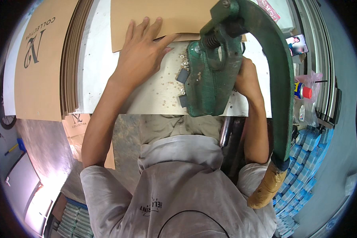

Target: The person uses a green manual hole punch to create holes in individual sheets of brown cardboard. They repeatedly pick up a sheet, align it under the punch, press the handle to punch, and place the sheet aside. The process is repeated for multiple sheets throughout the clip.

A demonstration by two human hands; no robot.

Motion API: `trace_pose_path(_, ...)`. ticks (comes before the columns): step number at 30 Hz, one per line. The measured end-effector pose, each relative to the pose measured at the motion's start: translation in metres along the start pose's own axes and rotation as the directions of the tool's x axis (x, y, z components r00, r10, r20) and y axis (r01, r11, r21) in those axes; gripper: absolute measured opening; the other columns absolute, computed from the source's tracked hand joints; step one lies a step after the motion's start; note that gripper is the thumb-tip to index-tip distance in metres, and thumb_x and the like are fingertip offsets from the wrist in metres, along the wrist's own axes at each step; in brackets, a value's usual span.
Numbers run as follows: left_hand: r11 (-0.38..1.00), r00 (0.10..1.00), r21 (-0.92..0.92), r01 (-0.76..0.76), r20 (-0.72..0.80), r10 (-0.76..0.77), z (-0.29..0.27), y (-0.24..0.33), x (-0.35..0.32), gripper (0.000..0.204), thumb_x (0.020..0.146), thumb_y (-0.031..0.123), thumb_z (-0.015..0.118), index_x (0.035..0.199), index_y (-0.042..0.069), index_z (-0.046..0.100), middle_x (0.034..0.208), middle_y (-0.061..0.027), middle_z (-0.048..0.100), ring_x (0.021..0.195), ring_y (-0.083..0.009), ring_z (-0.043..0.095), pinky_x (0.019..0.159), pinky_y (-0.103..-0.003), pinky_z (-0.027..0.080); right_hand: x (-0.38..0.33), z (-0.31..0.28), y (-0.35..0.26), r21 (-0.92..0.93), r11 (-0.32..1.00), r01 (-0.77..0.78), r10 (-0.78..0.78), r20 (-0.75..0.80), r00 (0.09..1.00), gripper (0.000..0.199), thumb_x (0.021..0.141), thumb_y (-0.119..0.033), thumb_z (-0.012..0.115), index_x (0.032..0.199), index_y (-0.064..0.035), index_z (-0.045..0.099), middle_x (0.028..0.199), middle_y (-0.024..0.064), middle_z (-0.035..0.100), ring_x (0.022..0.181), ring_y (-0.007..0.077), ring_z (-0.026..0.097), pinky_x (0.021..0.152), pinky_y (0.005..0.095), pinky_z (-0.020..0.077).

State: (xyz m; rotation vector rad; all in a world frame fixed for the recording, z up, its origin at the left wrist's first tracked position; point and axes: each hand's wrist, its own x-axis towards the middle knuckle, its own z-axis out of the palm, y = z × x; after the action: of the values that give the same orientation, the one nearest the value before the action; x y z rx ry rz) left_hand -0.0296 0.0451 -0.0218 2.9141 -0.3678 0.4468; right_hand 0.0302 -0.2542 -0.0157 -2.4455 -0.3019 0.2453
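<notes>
While the left hand [142, 53] lies flat with fingers spread, grasping nothing, it presses a brown card sheet [162, 18] onto the white bench [154, 95] just beside the green press [212, 67]. Behind the press body, the right hand [246, 77] is partly hidden, so I cannot tell whether it grips anything. Small metal eyelets [174, 81] lie scattered on the bench near the press base, and a stack of brown card [41, 59] sits well to the left.
</notes>
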Motion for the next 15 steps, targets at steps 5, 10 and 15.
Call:
trace_pose_path(5, 0.999, 1.0, 0.038, -0.028, -0.008, 0.029, 0.011, 0.002, 0.009, 0.042, 0.099, 0.027, 0.064, 0.141, 0.028, 0.062, 0.149, -0.0174, 0.053, 0.136, -0.0429, 0.049, 0.119, -0.058, 0.032, 0.004, -0.004, 0.009, -0.023, 0.98, 0.196, -0.194, 0.073, 0.978, 0.025, 0.082, -0.006, 0.074, 0.105, 0.0033, 0.071, 0.094, 0.0177, 0.076, 0.083, 0.0277, 0.071, 0.08, 0.0402, 0.0539)
trace_pose_path(10, 0.999, 0.998, 0.006, -0.034, -0.05, 0.035, 0.017, 0.0, 0.009, 0.042, 0.099, 0.026, 0.062, 0.141, 0.031, 0.062, 0.146, -0.018, 0.055, 0.134, -0.043, 0.051, 0.117, -0.057, 0.035, 0.004, -0.007, 0.021, 0.026, 0.979, 0.204, -0.205, 0.048, 0.978, 0.024, 0.085, -0.005, 0.074, 0.107, 0.0027, 0.071, 0.098, 0.0135, 0.075, 0.088, 0.021, 0.069, 0.082, 0.0369, 0.0532)
trace_pose_path(15, 0.999, 0.997, -0.029, -0.026, -0.075, 0.023, 0.017, -0.001, 0.011, 0.043, 0.098, 0.023, 0.063, 0.14, 0.031, 0.063, 0.144, -0.0178, 0.057, 0.133, -0.0425, 0.052, 0.117, -0.057, 0.035, 0.007, -0.014, -0.014, 0.252, 0.963, 0.095, -0.121, 0.089, 0.989, 0.021, 0.089, -0.007, 0.072, 0.107, 0.0034, 0.071, 0.098, 0.0109, 0.075, 0.091, 0.019, 0.069, 0.084, 0.036, 0.0537)
